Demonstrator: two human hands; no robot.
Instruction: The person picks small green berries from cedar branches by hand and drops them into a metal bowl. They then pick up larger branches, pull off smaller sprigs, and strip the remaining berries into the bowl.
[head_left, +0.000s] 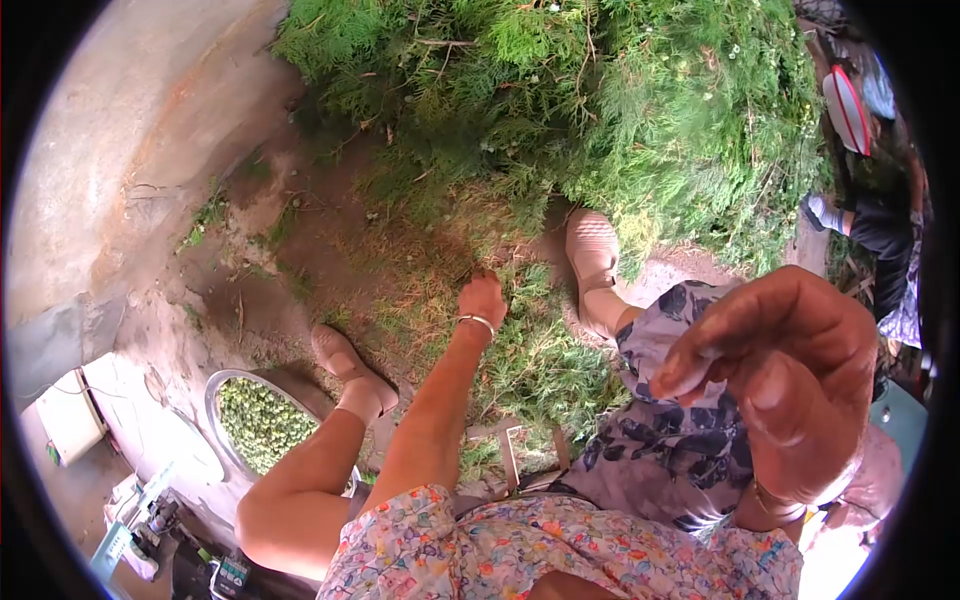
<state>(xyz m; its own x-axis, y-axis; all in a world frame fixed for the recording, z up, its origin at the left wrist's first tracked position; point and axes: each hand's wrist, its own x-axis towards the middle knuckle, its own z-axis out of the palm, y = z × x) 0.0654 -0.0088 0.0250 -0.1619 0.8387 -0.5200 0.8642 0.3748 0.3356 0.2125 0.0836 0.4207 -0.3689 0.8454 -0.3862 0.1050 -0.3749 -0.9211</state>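
Observation:
My left hand (482,300), with a bracelet at the wrist, reaches down to the ground litter between my feet. Its fingers look closed among loose green and browned conifer sprigs (540,360); whatever they hold is hidden. My right hand (790,370) is raised close to the camera on the right, above my patterned trouser leg. Its fingers are curled, the thumb stands apart from them, and no object shows between. Ahead lies a large heap of cut conifer branches (640,110). Beside my left leg, an oval metal-rimmed basin (213,392) holds many small green pieces.
A pale wall (140,130) rises on the left. At far right, another person's dark-clothed leg (880,235) and shoe (825,213) show near the heap. A low wooden frame (511,455) is below me. Assorted household items lie at lower left.

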